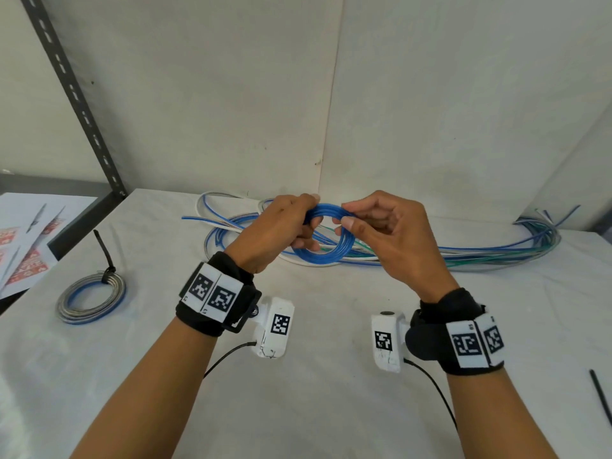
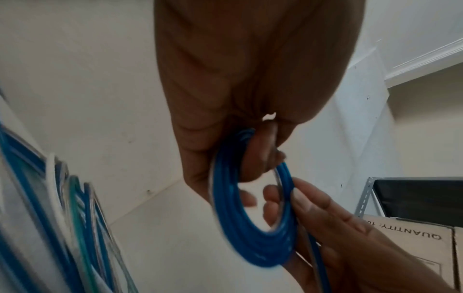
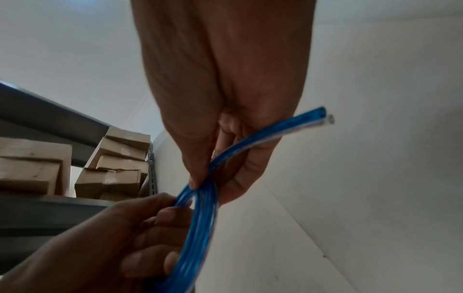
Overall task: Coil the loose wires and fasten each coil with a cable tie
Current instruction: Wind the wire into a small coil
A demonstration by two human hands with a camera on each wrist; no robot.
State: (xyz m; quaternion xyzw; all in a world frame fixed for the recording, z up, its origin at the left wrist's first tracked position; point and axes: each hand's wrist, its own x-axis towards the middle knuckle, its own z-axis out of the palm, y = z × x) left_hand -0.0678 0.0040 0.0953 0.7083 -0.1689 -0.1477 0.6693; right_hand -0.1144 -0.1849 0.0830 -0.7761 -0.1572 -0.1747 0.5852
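Both hands hold a small coil of blue wire [image 1: 326, 256] up above the table. My left hand [image 1: 281, 226] grips its left side with the fingers curled through the ring [image 2: 250, 228]. My right hand [image 1: 371, 223] pinches the right side between thumb and fingers. The wire's cut end [image 3: 325, 119] sticks out past the right palm. A finished grey and blue coil [image 1: 91, 301] with a black cable tie [image 1: 105, 256] lies at the left of the table. A loose black cable tie [image 1: 601, 397] lies at the right edge.
A tangle of loose blue, green and white wires [image 1: 463, 253] stretches along the back of the white table [image 1: 314, 376] against the wall. A grey shelf post [image 1: 76, 97] and printed sheets [image 1: 23, 253] stand at the left. Cardboard boxes [image 3: 112, 170] sit on shelves.
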